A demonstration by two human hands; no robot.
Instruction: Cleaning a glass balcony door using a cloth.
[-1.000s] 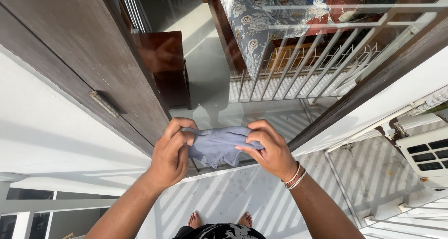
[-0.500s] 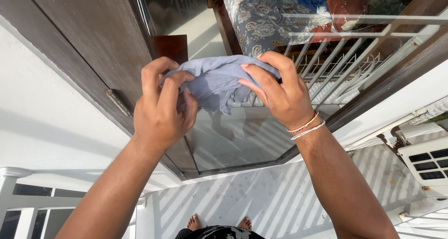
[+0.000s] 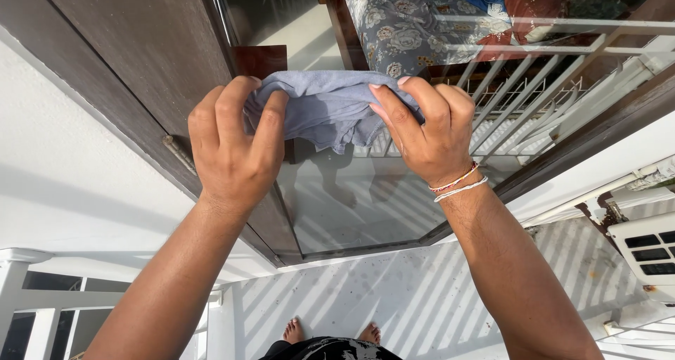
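Observation:
Both of my hands hold a crumpled grey-blue cloth (image 3: 325,107) up against a glass door pane (image 3: 351,198). My left hand (image 3: 232,145) grips the cloth's left end with fingers curled over its top edge. My right hand (image 3: 429,128), with thin bracelets at the wrist, pinches the right end. The cloth's lower edge hangs loose between the hands. The glass reflects a white railing and my arms. Through it I see a bed with a flowered cover (image 3: 401,22).
A dark wooden door frame (image 3: 133,65) with a metal hinge (image 3: 179,155) runs along the left of the glass. White wall lies left of it. An air-conditioner unit (image 3: 643,251) sits at the right. My bare feet (image 3: 330,332) stand on the white striped-shadow floor below.
Both hands have lifted the cloth from low near the bottom of the pane up to the upper glass, and spread it slightly wider between them.

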